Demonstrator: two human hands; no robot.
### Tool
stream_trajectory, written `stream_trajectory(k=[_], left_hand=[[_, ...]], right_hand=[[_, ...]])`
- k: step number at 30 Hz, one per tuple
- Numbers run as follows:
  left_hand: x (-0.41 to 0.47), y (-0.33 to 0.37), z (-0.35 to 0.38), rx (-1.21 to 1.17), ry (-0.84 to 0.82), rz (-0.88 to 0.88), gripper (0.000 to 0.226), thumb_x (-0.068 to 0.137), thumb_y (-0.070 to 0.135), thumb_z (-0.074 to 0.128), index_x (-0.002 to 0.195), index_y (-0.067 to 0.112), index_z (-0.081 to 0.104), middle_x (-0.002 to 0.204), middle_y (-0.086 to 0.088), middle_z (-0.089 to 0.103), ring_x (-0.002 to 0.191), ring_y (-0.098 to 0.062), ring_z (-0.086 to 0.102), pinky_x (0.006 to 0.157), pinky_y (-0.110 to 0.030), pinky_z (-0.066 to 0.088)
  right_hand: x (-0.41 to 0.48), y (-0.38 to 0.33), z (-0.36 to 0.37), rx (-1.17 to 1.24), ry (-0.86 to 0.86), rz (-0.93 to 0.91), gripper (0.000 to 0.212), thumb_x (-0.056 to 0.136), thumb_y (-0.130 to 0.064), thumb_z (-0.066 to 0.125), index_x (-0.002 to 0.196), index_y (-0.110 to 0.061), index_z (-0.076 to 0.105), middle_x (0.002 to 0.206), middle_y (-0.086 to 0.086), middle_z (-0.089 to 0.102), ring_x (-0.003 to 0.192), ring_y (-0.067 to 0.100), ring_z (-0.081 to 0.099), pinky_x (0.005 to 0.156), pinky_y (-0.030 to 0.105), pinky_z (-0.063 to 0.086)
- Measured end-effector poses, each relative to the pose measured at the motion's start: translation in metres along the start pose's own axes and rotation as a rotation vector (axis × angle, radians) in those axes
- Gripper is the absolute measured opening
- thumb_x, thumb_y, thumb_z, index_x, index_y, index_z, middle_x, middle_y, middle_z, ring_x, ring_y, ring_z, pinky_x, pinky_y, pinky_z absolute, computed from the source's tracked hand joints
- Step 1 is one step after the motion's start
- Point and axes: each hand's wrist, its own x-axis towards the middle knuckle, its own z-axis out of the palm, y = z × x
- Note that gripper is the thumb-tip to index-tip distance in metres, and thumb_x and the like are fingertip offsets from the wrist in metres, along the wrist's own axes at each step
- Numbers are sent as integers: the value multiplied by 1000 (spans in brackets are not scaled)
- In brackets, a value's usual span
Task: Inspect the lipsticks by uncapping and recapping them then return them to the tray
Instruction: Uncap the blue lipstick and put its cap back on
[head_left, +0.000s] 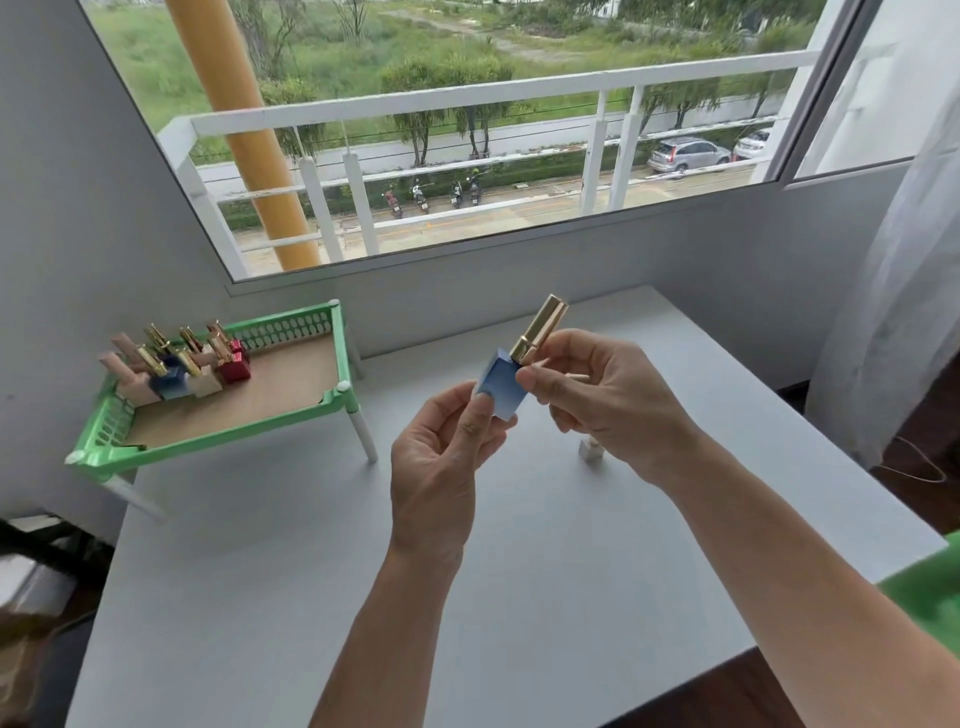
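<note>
- Left hand (441, 457) pinches lipstick (503, 387) by its blue base; right hand (605, 397) pinches its gold tube, above table (415, 571) middle.
- Both hands are well apart from table edges and tray (340, 358).
- At far left, tray holds standing lipsticks (182, 364), clustered at its left end.

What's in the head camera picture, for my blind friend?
The left hand grips the blue cube base of a gold lipstick and the right hand pinches its tube, above a white table. More lipsticks stand in a green plastic tray.

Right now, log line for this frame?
left hand: holds blue lipstick by base | right hand: pinches its gold tube | green tray: other lipsticks inside
</note>
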Motion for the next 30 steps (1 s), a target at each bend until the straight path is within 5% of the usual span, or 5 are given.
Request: stream_trajectory(k=[9, 13, 18, 23, 30], left_hand=[[8, -31, -4, 129, 57, -44, 15, 84, 31, 63, 97, 25, 68, 88, 3, 75, 88, -16, 71, 73, -20, 54], [9, -65, -15, 341, 111, -121, 19, 89, 45, 52, 99, 38, 66, 92, 14, 73, 107, -14, 64, 105, -39, 39], [-1, -120, -32, 685, 136, -208, 37, 98, 42, 39, 127, 25, 56, 133, 33, 22, 107, 41, 18, 101, -14, 25], [-14, -169, -50, 1153, 84, -227, 50, 97, 46, 35, 143, 26, 36, 153, 4, 30, 141, -12, 19, 113, -28, 13], [-31, -205, -63, 1538, 16, -249, 62, 95, 51, 26, 150, 28, 9, 160, 2, -3, 146, -14, -7, 114, -34, -12]], right_hand=[[9, 36, -7, -125, -11, 73, 8, 86, -15, 66, 85, -22, 69, 65, -6, 64, 50, 14, 56, 51, 18, 42], [15, 62, -10, -243, 1, 115, 12, 84, -18, 66, 84, -30, 68, 68, -9, 66, 51, 15, 60, 60, 35, 49], [23, 103, -13, -404, -4, 200, 9, 82, -27, 65, 83, -35, 64, 77, -8, 68, 54, 13, 65, 63, 35, 47], [37, 142, -15, -456, -66, 262, 9, 85, -25, 64, 83, -34, 63, 80, -6, 67, 53, 10, 64, 53, 21, 43], [51, 191, -16, -541, -190, 293, 16, 86, -23, 62, 81, -38, 58, 74, -7, 63, 52, 12, 63, 48, 16, 44]])
